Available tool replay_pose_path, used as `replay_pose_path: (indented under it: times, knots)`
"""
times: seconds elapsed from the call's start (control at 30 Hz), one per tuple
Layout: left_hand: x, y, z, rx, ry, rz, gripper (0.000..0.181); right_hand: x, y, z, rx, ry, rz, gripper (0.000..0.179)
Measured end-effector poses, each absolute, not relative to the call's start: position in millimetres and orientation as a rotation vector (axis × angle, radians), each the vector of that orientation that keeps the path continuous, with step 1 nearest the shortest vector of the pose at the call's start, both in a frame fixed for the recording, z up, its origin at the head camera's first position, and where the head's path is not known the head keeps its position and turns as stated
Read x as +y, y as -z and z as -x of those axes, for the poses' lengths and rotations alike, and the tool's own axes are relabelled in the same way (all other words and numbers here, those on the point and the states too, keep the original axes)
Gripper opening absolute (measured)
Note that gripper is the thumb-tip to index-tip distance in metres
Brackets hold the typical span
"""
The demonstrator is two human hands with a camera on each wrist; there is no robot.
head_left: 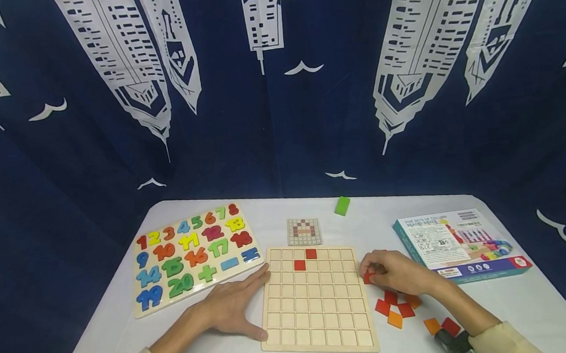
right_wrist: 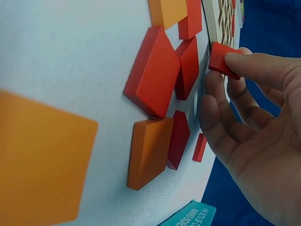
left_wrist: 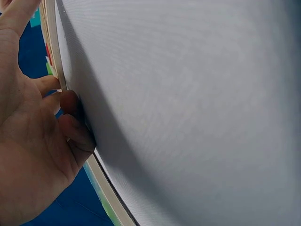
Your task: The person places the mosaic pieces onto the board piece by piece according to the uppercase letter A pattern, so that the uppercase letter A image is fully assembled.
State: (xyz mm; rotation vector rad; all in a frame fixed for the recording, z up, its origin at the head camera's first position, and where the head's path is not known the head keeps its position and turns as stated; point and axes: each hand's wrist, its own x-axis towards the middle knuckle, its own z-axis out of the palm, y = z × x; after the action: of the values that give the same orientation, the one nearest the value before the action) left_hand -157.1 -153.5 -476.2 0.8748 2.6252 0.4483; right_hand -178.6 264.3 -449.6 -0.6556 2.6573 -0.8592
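Note:
A wooden grid board (head_left: 323, 306) lies flat on the white table, with a red square tile (head_left: 311, 253) in its top row and another red tile (head_left: 299, 265) one row below, to the left. My left hand (head_left: 231, 308) rests against the board's left edge, thumb and fingers spread. Beside the board's right edge, my right hand (head_left: 395, 272) pinches a red tile (right_wrist: 221, 59) between thumb and fingers. Loose red and orange tiles, such as a red one (right_wrist: 157, 75) and an orange one (right_wrist: 150, 150), lie on the table near that hand.
Behind the board lies a small pattern card (head_left: 304, 231). A number puzzle board (head_left: 194, 255) is at the left, a boxed set (head_left: 463, 245) at the right. A green block (head_left: 342, 205) lies near the back edge, before a dark blue curtain (head_left: 268, 116).

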Motion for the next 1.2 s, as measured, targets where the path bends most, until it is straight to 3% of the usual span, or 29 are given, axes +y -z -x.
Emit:
replay_pose_path:
  times: [1.2]
  knots:
    - [-152.9, 474.9, 156.3, 2.631, -0.429, -0.874, 0.125, 257.6, 447.8, 177.9, 2.674, 0.953, 0.704, 0.02]
